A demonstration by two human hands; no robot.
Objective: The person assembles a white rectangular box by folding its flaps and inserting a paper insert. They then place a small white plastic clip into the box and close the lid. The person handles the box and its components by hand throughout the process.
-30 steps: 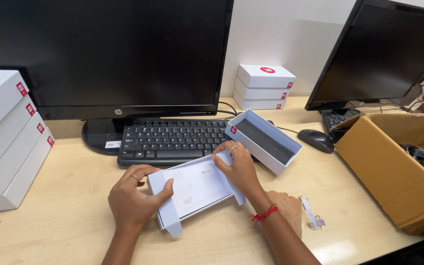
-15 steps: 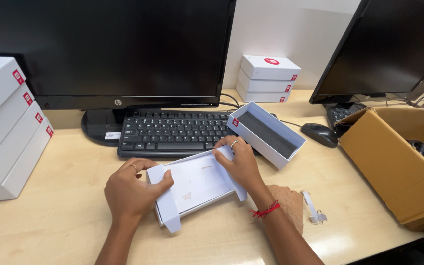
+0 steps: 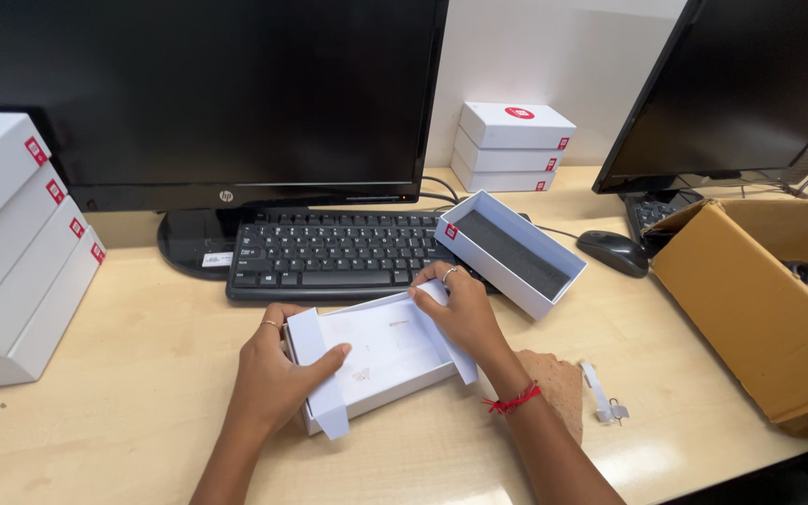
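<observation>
My left hand point(image 3: 278, 374) and right hand point(image 3: 460, 313) clasped the ends of the flat white box point(image 3: 376, 360) near the desk's point(image 3: 123, 402) front edge, fingers curled over its paper flaps. Its open lid point(image 3: 512, 251), red-tagged, lay by the keyboard point(image 3: 329, 254). Three white boxes point(image 3: 512, 145) were stacked at the back edge, four more point(image 3: 11, 243) at the left. Since before, my left thumb had pressed further inward.

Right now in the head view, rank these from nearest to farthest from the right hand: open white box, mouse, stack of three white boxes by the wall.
From the right hand:
1. Open white box, just beyond it.
2. Mouse, farther right.
3. Stack of three white boxes, back by the wall.
</observation>
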